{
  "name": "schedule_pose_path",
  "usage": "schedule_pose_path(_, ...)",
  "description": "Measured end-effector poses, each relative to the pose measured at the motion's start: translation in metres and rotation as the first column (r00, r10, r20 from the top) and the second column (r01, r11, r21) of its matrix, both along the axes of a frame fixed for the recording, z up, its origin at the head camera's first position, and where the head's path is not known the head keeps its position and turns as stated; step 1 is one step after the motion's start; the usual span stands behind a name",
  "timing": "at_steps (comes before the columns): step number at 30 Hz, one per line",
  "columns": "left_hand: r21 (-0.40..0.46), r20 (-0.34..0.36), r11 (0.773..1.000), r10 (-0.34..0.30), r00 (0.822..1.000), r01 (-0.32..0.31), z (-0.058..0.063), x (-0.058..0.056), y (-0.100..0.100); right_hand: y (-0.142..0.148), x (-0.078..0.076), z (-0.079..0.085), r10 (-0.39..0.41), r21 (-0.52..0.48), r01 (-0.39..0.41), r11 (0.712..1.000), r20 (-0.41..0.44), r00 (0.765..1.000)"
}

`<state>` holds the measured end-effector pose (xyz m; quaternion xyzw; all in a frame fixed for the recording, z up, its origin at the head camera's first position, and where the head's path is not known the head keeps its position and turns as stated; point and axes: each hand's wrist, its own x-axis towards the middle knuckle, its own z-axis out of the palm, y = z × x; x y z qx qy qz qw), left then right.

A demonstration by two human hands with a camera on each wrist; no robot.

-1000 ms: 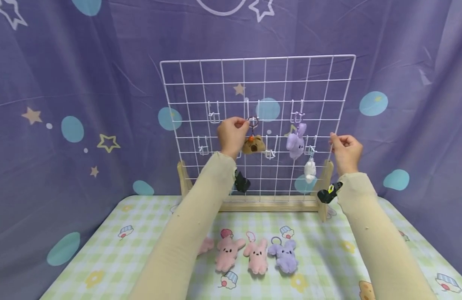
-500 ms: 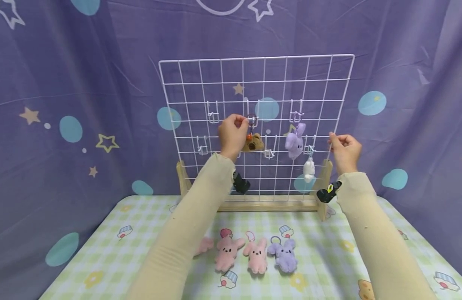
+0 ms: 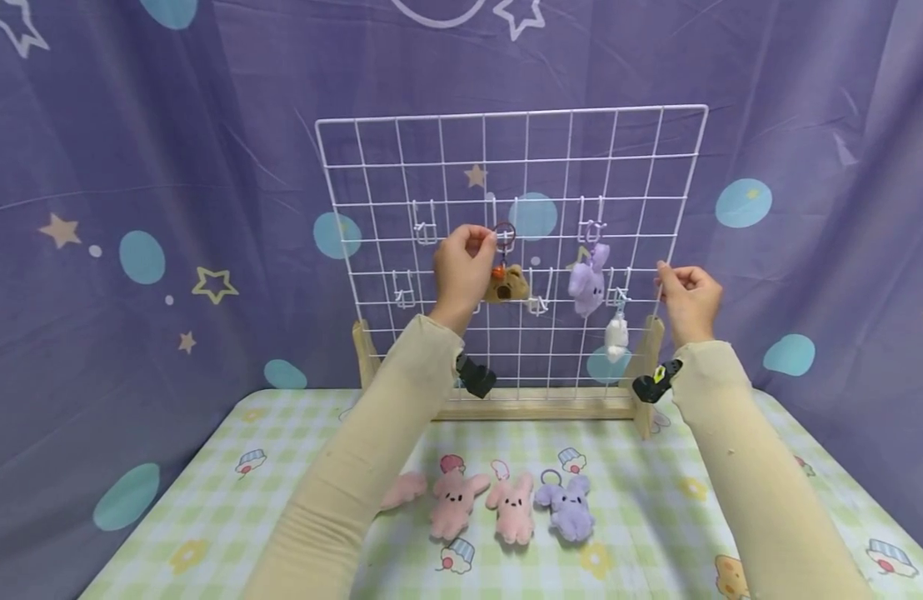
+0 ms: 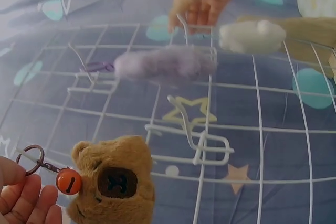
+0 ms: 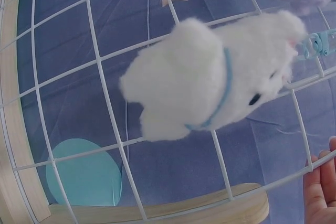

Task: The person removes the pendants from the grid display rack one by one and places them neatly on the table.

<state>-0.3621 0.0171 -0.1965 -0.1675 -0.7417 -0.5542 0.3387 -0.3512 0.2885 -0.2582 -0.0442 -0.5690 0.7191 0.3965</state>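
Note:
My left hand (image 3: 463,271) pinches the dark ring (image 4: 30,160) of a brown bear plush keychain (image 4: 118,182) with an orange bell (image 4: 69,181). In the head view, the ring overlaps a white hook (image 3: 505,242) on the wire grid panel (image 3: 512,112); the left wrist view shows white wire at the ring, but I cannot tell how far it is threaded. My right hand (image 3: 690,302) holds the panel's right edge between thumb and fingers. Near it hang a purple plush keychain (image 3: 587,287) and a white plush keychain (image 5: 173,77) with a blue collar.
Other white hooks (image 3: 426,233) are on the panel, which stands in a wooden base (image 3: 536,408). Toward the front of the checked tablecloth (image 3: 281,433) lie pink plush keychains (image 3: 454,504) and a purple one (image 3: 570,510); my left sleeve partly covers one pink plush.
My left hand has risen slightly, lifting the ring a little against the hook, and the bear has turned sideways. My right hand keeps its place at the panel's edge.

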Motion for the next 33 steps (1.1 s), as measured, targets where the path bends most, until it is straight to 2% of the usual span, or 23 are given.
schedule_pose_path(4,0.045,-0.022,0.998,-0.039,0.999,0.04,0.0,0.006,0.0,0.0,-0.001,0.001,-0.003,0.002,0.003,1.0,-0.004,1.0)
schedule_pose_path(9,0.094,-0.031,0.99,-0.104,0.994,0.107,-0.003,0.015,-0.002,0.007,-0.012,-0.005,-0.02,-0.004,0.02,1.0,0.0,1.0)
schedule_pose_path(15,0.129,-0.038,0.971,-0.198,0.98,0.201,-0.01,0.027,-0.005,0.01,-0.018,-0.01,-0.027,-0.004,0.027,1.0,0.008,1.0)
schedule_pose_path(20,0.129,-0.023,0.956,-0.262,0.965,0.262,-0.017,0.037,-0.007,0.006,-0.009,-0.006,-0.015,-0.001,0.015,1.0,0.003,1.0)
schedule_pose_path(25,0.116,-0.003,0.95,-0.291,0.957,0.289,-0.023,0.047,-0.008,0.0,-0.001,0.0,-0.003,0.002,0.003,1.0,-0.013,1.0)
schedule_pose_path(33,0.106,0.057,0.928,-0.363,0.93,0.356,-0.041,0.062,-0.004,0.01,-0.016,-0.01,-0.017,-0.008,0.016,1.0,-0.008,1.0)
